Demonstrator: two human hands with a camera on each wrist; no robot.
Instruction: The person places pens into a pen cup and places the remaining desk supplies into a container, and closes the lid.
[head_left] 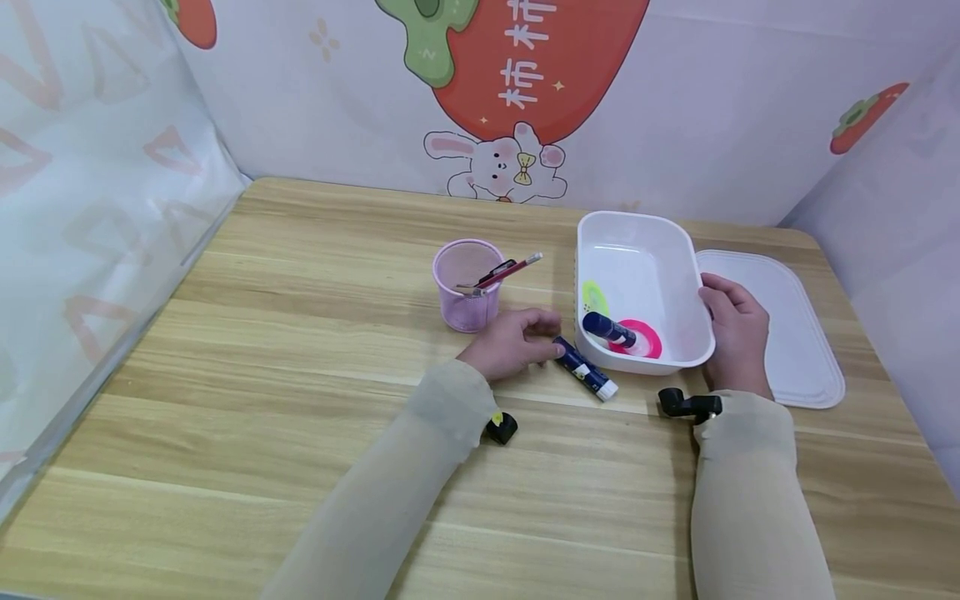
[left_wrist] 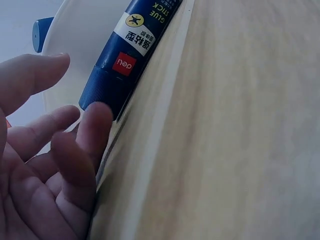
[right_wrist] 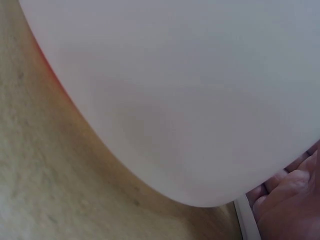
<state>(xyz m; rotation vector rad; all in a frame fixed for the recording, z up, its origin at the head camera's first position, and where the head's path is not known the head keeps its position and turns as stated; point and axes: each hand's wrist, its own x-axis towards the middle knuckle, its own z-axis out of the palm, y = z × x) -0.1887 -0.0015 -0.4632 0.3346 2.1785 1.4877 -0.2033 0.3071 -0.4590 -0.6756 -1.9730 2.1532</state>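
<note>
A dark blue glue stick (head_left: 585, 369) with a white end lies on the table in front of a white plastic box (head_left: 648, 258). My left hand (head_left: 513, 342) is at its near-left end; in the left wrist view a fingertip meets the ribbed blue end of the glue stick (left_wrist: 125, 55), while the thumb stands apart. At the box's right side my right hand (head_left: 735, 333) grips the wall, thumb side at the rim. Inside the box, a second blue glue stick (head_left: 606, 327) leans over a pink ring (head_left: 652, 340), with a yellow-green ring (head_left: 595, 297) behind it.
A pink mesh pen cup (head_left: 467, 310) stands beyond my left hand, holding a red pencil (head_left: 517, 268) and other writing tools. To the right of the box, partly behind my right hand, lies a white lid (head_left: 795, 333). A printed cloth (head_left: 360, 108) hangs behind the wooden table (head_left: 300, 333).
</note>
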